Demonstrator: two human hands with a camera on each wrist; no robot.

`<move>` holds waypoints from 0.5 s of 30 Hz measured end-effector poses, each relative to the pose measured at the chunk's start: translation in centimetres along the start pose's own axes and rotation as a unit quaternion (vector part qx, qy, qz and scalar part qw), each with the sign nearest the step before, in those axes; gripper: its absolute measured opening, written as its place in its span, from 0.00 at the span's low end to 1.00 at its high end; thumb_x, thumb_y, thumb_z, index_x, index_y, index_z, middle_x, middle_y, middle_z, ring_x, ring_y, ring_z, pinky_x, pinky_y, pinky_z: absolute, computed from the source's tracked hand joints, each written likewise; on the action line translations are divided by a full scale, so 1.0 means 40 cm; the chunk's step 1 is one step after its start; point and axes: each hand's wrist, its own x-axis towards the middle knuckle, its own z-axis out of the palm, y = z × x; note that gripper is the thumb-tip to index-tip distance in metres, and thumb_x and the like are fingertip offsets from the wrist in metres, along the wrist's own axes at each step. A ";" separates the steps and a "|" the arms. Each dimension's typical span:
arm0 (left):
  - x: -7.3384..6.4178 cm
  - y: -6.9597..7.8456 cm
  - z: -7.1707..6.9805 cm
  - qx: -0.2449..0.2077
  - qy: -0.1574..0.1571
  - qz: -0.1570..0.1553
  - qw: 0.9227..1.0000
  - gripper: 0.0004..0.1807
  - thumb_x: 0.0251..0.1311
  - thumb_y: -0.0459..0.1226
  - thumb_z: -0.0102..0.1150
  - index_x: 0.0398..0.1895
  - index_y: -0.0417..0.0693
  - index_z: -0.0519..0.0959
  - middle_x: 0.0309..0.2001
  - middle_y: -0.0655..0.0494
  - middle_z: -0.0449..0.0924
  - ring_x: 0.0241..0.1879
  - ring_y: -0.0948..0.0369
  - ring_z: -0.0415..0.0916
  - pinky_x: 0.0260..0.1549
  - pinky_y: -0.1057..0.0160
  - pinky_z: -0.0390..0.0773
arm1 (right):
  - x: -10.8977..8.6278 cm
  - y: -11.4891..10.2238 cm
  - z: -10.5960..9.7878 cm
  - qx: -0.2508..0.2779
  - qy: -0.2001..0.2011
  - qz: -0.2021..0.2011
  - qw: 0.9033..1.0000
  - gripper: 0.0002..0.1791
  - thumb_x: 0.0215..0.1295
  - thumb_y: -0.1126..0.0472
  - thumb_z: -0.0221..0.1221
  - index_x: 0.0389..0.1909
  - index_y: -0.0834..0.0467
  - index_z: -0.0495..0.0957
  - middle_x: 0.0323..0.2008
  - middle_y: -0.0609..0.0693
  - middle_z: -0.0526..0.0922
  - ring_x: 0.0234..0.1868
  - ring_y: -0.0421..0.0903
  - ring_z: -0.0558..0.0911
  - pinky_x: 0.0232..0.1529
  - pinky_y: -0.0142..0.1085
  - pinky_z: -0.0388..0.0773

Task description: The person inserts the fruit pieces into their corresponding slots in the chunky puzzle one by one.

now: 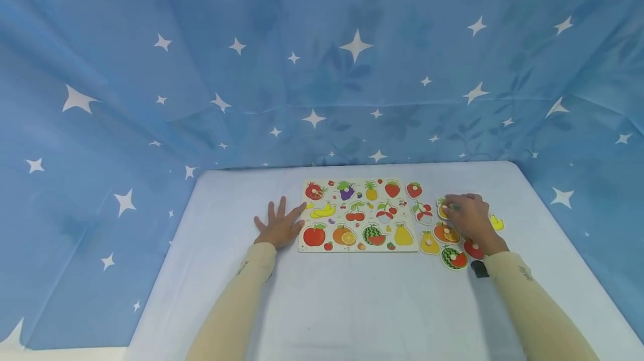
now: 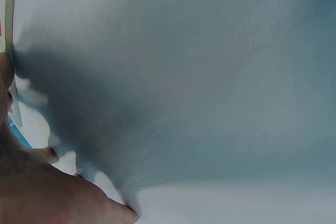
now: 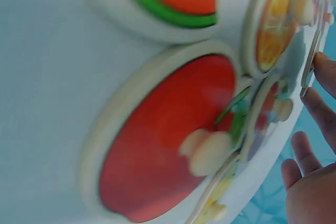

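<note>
A fruit peg-puzzle board (image 1: pixel 347 249) lies on the white table. My left hand (image 1: pixel 278 227) rests at its left edge, fingers spread, fingertips touching it. To the right of the board, my right hand (image 1: pixel 470 218) pinches a puzzle piece (image 1: pixel 443 209) by its rim. That piece looks yellow and green, like a pineapple, and is partly covered by the fingers. Seen from the right wrist, the piece (image 3: pixel 311 66) is tilted on edge between thumb and finger. Around this hand lie an orange piece (image 1: pixel 446 233), an apple piece (image 3: pixel 157 145) and a banana piece (image 1: pixel 497 223).
Strawberry (image 1: pixel 415 190), cherry (image 1: pixel 422 213), pear (image 1: pixel 429 243) and watermelon (image 1: pixel 454 258) pieces lie right of the board, each with a peg. A small black object (image 1: pixel 479 269) sits by the right sleeve. A blue starry curtain (image 1: pixel 322 70) hangs behind the table.
</note>
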 end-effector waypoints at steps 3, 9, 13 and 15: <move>-0.007 0.001 -0.001 -0.001 0.001 0.002 1.000 0.34 0.81 0.53 0.50 0.87 0.69 0.59 0.88 0.42 0.34 0.83 0.34 0.25 0.70 0.19 0.30 | 0.005 -0.017 0.000 0.018 -0.001 -0.004 1.000 0.14 0.77 0.60 0.64 0.55 0.65 0.84 0.68 0.71 0.74 0.73 0.75 0.56 0.68 0.76 0.50; -0.015 0.009 -0.011 -0.003 0.009 0.002 1.000 0.34 0.81 0.53 0.50 0.86 0.68 0.59 0.88 0.42 0.35 0.84 0.34 0.26 0.71 0.20 0.31 | 0.033 -0.068 0.010 0.040 0.019 -0.062 0.997 0.08 0.77 0.63 0.63 0.47 0.64 0.86 0.67 0.72 0.76 0.71 0.76 0.59 0.66 0.77 0.48; -0.012 0.011 -0.010 0.004 0.005 -0.001 1.000 0.34 0.81 0.53 0.50 0.87 0.70 0.58 0.88 0.43 0.33 0.84 0.35 0.26 0.71 0.20 0.32 | 0.050 -0.106 0.027 0.049 0.029 -0.104 0.993 0.05 0.75 0.66 0.64 0.43 0.64 0.86 0.64 0.73 0.78 0.69 0.79 0.62 0.63 0.79 0.48; -0.010 0.010 -0.008 0.005 0.003 0.000 1.000 0.34 0.81 0.53 0.50 0.87 0.70 0.58 0.88 0.44 0.33 0.84 0.35 0.26 0.71 0.20 0.32 | 0.059 -0.122 0.040 0.052 0.029 -0.116 0.991 0.04 0.74 0.67 0.65 0.42 0.64 0.85 0.61 0.72 0.81 0.68 0.79 0.62 0.62 0.79 0.49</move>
